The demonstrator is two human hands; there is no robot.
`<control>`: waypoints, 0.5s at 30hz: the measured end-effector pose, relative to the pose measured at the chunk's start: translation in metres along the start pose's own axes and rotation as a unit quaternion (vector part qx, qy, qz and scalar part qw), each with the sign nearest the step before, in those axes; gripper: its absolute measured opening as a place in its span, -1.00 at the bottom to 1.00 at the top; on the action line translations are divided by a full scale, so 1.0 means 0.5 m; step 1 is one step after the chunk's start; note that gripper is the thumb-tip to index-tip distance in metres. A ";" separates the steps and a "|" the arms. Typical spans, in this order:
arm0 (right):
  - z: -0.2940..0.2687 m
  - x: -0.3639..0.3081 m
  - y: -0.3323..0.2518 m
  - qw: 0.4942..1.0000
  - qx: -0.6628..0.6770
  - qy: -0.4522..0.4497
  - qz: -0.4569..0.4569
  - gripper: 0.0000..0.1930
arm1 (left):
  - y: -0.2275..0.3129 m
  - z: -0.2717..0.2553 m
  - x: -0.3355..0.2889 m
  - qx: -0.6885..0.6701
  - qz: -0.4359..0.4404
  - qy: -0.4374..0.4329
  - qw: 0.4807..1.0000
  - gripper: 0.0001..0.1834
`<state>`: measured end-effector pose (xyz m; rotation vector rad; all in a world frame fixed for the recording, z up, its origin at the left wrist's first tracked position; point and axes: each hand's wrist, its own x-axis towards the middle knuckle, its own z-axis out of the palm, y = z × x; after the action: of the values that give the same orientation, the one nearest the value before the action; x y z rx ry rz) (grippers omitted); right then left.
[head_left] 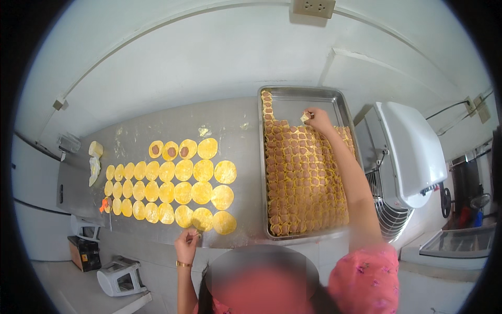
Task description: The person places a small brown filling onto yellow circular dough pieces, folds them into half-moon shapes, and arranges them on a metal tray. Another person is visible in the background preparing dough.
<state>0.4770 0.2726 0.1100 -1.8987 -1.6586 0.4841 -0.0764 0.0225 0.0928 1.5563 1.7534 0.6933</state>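
My right hand reaches over the far part of a large metal tray and pinches a small filled dumpling. Many rows of dumplings, with brown filling and yellow wrappers, sit packed in the tray, and one column runs up its far left side. At the table's near edge, my left hand is closed with fingertips together, beside a round yellow wrapper. What its fingers hold, if anything, is too small to make out. Rows of flat yellow wrappers lie left of the tray. Three far wrappers carry brown filling.
The metal table meets a white wall and has flour marks. An orange-handled tool and a pale yellow cup-shaped item are at its left. Right of the tray stands a white mixer with a wire guard. A grey stool is at lower left.
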 end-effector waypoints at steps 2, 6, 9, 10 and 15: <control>0.032 0.047 0.026 0.999 0.007 -0.047 0.018 -0.63 | 0.007 0.005 -0.015 -0.004 -0.019 0.010 1.000 -0.83; 0.088 0.092 0.040 0.991 -0.065 -0.118 -0.012 -0.61 | 0.026 0.018 -0.026 -0.006 -0.041 0.024 0.999 -0.82; 0.097 0.099 0.037 0.981 -0.078 -0.175 -0.024 -0.63 | 0.038 0.031 -0.033 0.002 -0.024 0.036 0.999 -0.83; 0.093 0.100 0.033 0.981 -0.071 -0.180 -0.036 -0.63 | 0.042 0.036 -0.035 0.014 -0.036 0.035 0.999 -0.83; 0.063 0.091 0.007 0.963 -0.014 -0.261 0.068 -0.63 | 0.066 0.058 -0.041 0.031 -0.023 0.018 0.999 -0.79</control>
<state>0.4683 0.3225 0.0876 -2.0279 -1.8595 1.0998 -0.0321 0.0054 0.1032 1.5484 1.8473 0.6551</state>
